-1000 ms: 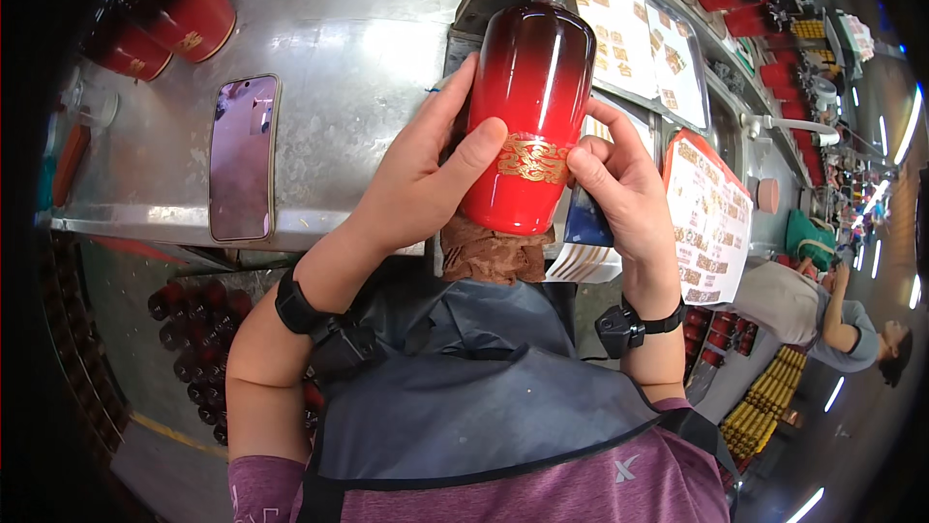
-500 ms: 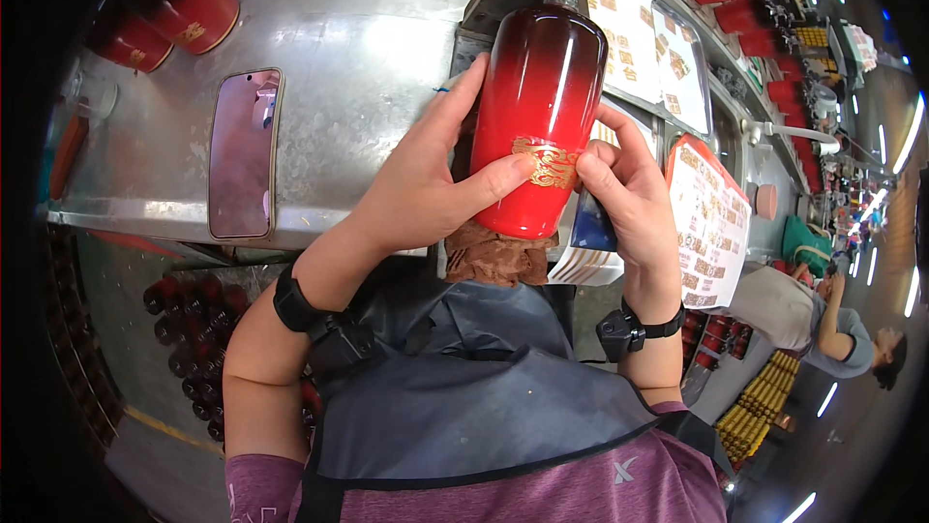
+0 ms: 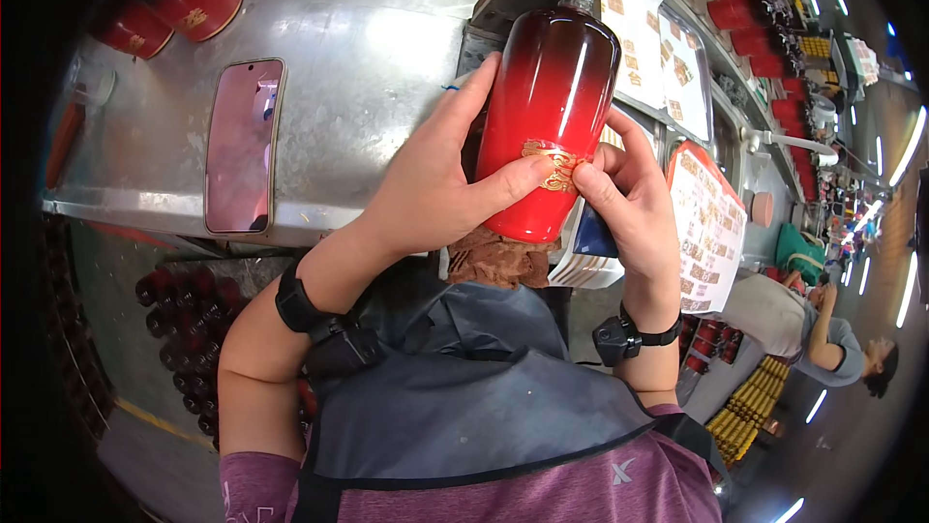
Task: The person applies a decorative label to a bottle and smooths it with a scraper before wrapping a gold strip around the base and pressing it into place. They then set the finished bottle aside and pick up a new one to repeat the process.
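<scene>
Left hand, right hand hold bottle, thumbs on six-o'clock gold band. Likely smoothing; needs even pressure.

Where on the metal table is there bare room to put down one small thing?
The widest bare patch of the metal table lies between the smartphone and the left hand; a smaller one is left of the smartphone, below the dark-topped red containers. Right of the held bottle, printed sheets crowd the area.
</scene>
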A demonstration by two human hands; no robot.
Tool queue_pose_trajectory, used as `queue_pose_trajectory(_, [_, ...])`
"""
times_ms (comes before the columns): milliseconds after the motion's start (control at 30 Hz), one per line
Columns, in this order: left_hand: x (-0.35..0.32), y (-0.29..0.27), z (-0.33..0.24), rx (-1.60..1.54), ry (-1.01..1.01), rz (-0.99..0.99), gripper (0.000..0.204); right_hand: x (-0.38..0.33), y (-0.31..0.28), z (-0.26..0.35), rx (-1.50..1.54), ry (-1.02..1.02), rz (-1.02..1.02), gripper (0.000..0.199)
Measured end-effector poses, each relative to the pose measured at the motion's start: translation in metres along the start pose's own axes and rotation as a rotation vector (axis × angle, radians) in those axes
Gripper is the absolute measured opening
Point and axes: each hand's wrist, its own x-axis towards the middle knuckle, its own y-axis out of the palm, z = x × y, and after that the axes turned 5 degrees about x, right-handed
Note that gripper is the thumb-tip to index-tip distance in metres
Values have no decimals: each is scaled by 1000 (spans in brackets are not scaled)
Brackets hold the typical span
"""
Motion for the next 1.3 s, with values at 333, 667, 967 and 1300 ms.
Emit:
queue_pose_trajectory(333, [-2, -1, 2, 31, -12, -17, 92, -1, 1, 0, 20, 9, 5, 66])
queue_pose_trajectory(667, [-6, -13, -7, 226, 20, 128, 127, -1, 2, 5, -133, -8, 10, 68])
queue_pose_trajectory(967, [-7, -16, 5, 155, 80, -5, 99, 4, 6, 1, -38, 33, 3, 69])
queue_pose_trajectory(1300, [-4, -13, -9, 212, 12, 28, 94, 0, -6, 0, 28, 15, 33, 66])
